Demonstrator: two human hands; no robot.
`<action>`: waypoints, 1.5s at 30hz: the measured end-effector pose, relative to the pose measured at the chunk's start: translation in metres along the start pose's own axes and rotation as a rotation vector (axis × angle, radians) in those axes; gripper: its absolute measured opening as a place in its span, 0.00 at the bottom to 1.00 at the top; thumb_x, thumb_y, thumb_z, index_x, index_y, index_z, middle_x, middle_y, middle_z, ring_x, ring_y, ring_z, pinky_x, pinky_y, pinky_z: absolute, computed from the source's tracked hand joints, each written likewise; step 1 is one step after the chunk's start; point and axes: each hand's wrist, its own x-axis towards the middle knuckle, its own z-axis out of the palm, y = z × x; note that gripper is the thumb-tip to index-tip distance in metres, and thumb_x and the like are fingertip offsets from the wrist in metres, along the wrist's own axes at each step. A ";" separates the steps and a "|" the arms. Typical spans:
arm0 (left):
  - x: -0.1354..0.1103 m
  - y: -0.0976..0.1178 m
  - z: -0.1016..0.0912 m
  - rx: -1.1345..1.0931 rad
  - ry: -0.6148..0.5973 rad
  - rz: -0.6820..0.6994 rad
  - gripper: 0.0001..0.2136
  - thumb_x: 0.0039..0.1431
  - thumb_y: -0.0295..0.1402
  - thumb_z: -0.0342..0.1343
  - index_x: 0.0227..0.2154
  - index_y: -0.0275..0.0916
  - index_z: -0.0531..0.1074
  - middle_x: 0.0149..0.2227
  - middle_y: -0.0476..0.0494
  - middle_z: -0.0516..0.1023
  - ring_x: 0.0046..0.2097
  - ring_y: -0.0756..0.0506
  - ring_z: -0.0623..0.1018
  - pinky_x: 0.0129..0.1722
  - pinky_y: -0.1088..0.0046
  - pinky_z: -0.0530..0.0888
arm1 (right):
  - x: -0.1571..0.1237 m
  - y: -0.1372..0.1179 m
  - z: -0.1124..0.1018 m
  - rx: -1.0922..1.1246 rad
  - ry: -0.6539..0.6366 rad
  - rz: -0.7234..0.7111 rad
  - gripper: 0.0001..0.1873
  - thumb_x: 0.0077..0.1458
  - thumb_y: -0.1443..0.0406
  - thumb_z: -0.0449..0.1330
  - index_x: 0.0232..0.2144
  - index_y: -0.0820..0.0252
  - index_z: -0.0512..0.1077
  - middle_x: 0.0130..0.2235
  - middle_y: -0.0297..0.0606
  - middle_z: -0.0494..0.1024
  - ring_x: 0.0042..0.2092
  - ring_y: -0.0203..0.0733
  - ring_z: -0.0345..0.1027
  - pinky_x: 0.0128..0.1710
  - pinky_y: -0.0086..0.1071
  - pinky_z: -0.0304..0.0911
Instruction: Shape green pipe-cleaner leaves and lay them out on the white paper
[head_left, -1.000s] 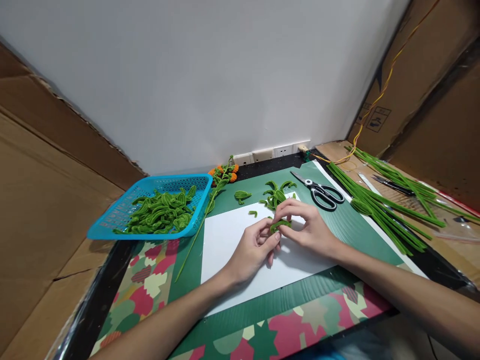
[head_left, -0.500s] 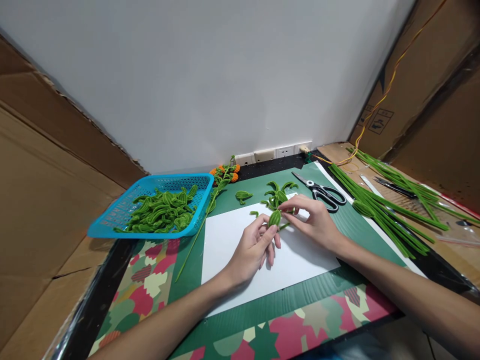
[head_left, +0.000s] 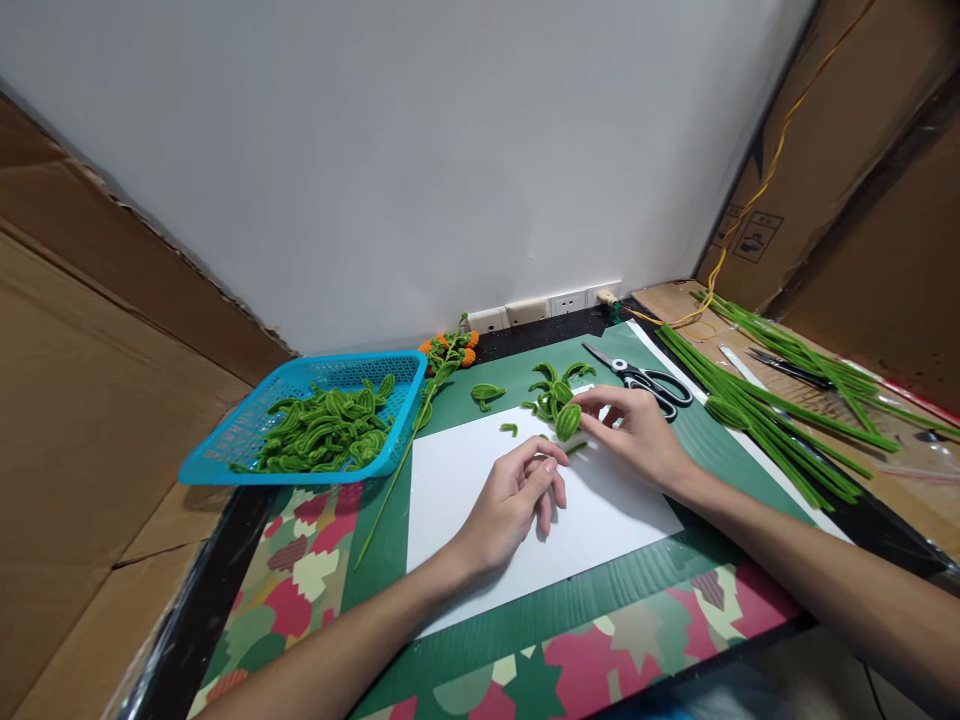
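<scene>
My right hand [head_left: 626, 432] pinches a green pipe-cleaner leaf [head_left: 568, 422] at its edge, over the top part of the white sheet [head_left: 465, 530]. My left hand [head_left: 517, 492] is just below and to the left, its fingers loosely bent and apart, with nothing visible in them. Behind the held leaf lies a small pile of curled green pipe-cleaner pieces [head_left: 555, 385], partly hidden by the leaf and my right hand. A short green offcut [head_left: 509, 429] rests on the sheet, and another leaf [head_left: 489, 393] is on the green mat beyond it.
A blue basket [head_left: 196, 468] of green leaves stands at the left, beside a long green stem [head_left: 390, 490] and orange flowers [head_left: 450, 350]. Black-handled scissors [head_left: 649, 385] lie beyond my right hand. Bundled green pipe cleaners [head_left: 757, 410] and tweezers [head_left: 791, 370] are at the right.
The leaf has passed from between both hands into my right hand alone, shifting slightly right toward the pile. My left hand has let go of it and its fingers have loosened.
</scene>
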 end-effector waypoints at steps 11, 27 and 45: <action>0.003 -0.001 0.000 -0.107 0.080 0.024 0.16 0.71 0.48 0.56 0.49 0.41 0.64 0.31 0.53 0.76 0.18 0.54 0.74 0.13 0.84 0.60 | -0.006 -0.001 0.002 -0.127 -0.048 -0.112 0.07 0.63 0.68 0.61 0.38 0.61 0.81 0.32 0.37 0.83 0.29 0.39 0.72 0.31 0.31 0.63; 0.000 -0.003 0.001 0.025 0.054 0.023 0.16 0.69 0.46 0.60 0.39 0.37 0.70 0.28 0.50 0.75 0.20 0.55 0.72 0.15 0.82 0.60 | -0.012 0.000 0.002 -0.484 -0.132 -0.343 0.13 0.67 0.73 0.56 0.38 0.59 0.80 0.31 0.36 0.77 0.33 0.39 0.70 0.32 0.30 0.56; -0.002 0.004 0.000 0.027 -0.036 -0.043 0.21 0.71 0.48 0.54 0.34 0.34 0.75 0.29 0.43 0.78 0.22 0.53 0.73 0.19 0.78 0.58 | -0.011 -0.003 0.003 -0.518 -0.219 -0.301 0.11 0.67 0.72 0.54 0.38 0.59 0.76 0.35 0.39 0.79 0.35 0.41 0.70 0.32 0.31 0.52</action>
